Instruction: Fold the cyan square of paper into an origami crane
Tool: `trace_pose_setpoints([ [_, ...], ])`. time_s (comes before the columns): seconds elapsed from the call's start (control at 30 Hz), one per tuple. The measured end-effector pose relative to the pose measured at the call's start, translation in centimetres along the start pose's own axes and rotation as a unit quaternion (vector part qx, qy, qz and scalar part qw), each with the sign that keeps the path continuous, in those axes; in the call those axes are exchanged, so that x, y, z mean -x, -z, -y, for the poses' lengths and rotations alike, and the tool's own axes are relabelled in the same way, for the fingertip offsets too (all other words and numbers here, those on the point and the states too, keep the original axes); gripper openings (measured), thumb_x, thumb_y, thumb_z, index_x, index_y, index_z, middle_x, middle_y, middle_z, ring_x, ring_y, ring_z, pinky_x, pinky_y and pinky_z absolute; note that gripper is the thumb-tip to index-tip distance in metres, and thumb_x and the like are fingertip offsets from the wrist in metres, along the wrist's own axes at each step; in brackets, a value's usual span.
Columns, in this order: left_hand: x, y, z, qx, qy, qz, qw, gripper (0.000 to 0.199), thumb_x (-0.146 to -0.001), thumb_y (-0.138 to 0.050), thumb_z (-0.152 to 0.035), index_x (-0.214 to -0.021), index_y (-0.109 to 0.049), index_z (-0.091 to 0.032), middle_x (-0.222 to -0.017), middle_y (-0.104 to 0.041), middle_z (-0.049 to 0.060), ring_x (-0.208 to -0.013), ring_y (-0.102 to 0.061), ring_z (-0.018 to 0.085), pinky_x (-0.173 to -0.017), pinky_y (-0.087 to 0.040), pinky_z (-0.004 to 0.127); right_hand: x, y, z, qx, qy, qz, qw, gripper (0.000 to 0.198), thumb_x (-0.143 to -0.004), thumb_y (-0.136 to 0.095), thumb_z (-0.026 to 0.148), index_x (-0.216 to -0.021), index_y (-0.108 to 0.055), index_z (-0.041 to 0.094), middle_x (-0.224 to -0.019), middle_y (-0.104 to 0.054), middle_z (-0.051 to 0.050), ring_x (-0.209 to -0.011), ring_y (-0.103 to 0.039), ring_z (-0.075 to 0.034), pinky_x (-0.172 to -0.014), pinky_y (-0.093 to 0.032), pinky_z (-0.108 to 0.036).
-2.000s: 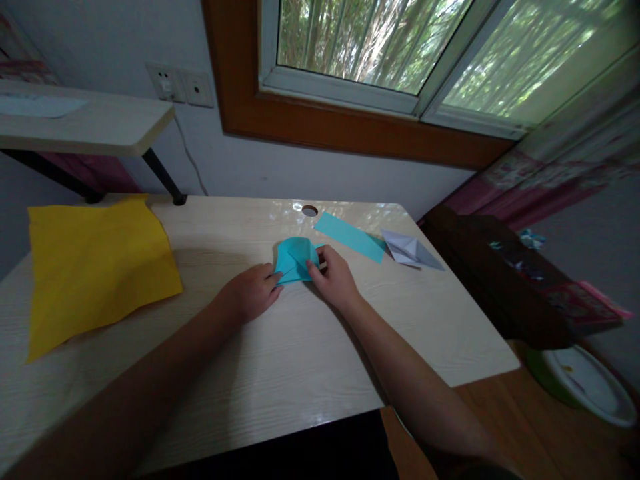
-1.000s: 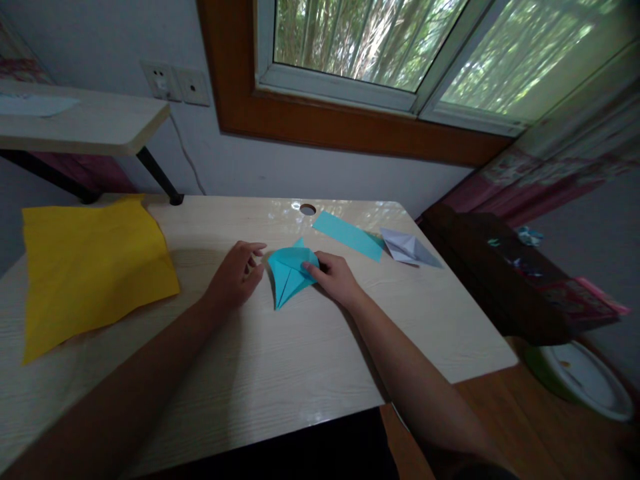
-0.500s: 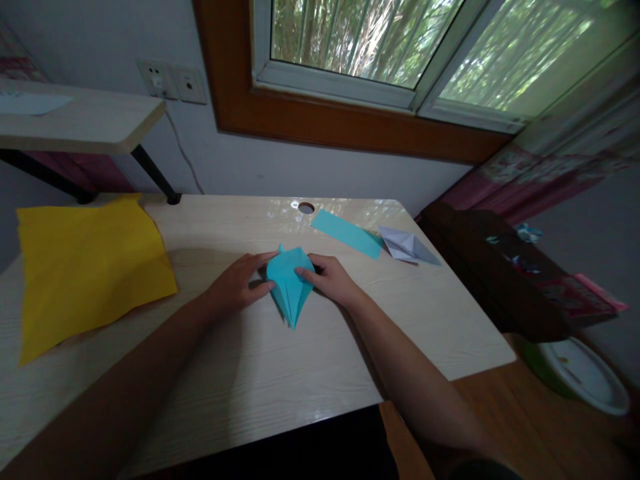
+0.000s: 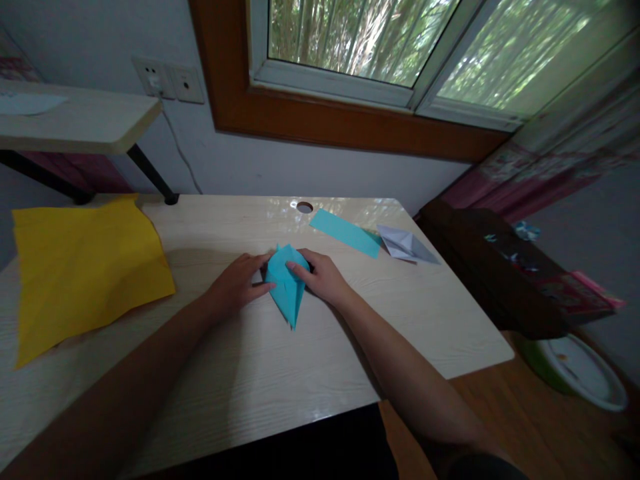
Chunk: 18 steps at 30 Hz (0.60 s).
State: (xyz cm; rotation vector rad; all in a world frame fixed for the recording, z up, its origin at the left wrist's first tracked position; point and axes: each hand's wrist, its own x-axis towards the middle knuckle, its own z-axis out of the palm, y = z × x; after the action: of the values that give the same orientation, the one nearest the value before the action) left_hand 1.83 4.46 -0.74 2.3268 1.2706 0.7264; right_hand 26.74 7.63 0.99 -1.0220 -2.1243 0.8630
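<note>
A folded sheet of turquoise paper (image 4: 287,283) lies between my hands on the pale wooden desk (image 4: 280,387), its narrow point toward me. My left hand (image 4: 237,283) grips its left edge, thumb and fingers on either side of the rounded part. From the right, my right hand (image 4: 323,273) holds the paper with the thumb on top of it and the fingers at its far edge. Some flaps stand slightly raised. The paper's underside and some fingertips are hidden.
A turquoise paper strip (image 4: 346,233) and a folded white paper shape (image 4: 406,243) lie at the back right. A large yellow sheet (image 4: 93,270) covers the left side. Behind it a raised shelf (image 4: 115,123) stands on black legs. A round hole (image 4: 305,207) pierces the desk's back edge.
My right hand has shifted slightly left, its thumb further over the paper. The right flap has folded inward, so the paper looks narrower. My left hand has hardly moved.
</note>
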Motion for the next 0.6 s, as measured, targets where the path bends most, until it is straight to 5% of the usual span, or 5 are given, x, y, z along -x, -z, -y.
trace_pose_setpoints([
  [0.27, 0.0, 0.3, -0.2, -0.003, -0.013, 0.011, 1.0, 0.055, -0.089, -0.071, -0.036, -0.141, -0.055, -0.026, -0.113, -0.071, 0.006, -0.1, -0.062, 0.026, -0.095, -0.047, 0.043, 0.6, 1.5, -0.4, -0.103, -0.019, -0.003, 0.994, 0.044, -0.108, -0.034, 0.045, -0.12, -0.07, 0.023, -0.117, -0.073, -0.006, -0.11, -0.066, -0.02, -0.101, -0.048, -0.037],
  [0.6, -0.1, 0.4, -0.3, -0.011, -0.02, 0.023, 0.999, 0.05, -0.091, -0.069, -0.034, -0.138, -0.057, -0.023, -0.11, -0.07, 0.007, -0.099, -0.061, 0.026, -0.093, -0.046, 0.042, 0.9, 4.4, -2.4, -0.081, 0.031, 0.12, 0.989, 0.03, -0.091, -0.064, 0.023, -0.12, -0.07, 0.022, -0.115, -0.073, -0.008, -0.104, -0.066, -0.02, -0.095, -0.051, -0.038],
])
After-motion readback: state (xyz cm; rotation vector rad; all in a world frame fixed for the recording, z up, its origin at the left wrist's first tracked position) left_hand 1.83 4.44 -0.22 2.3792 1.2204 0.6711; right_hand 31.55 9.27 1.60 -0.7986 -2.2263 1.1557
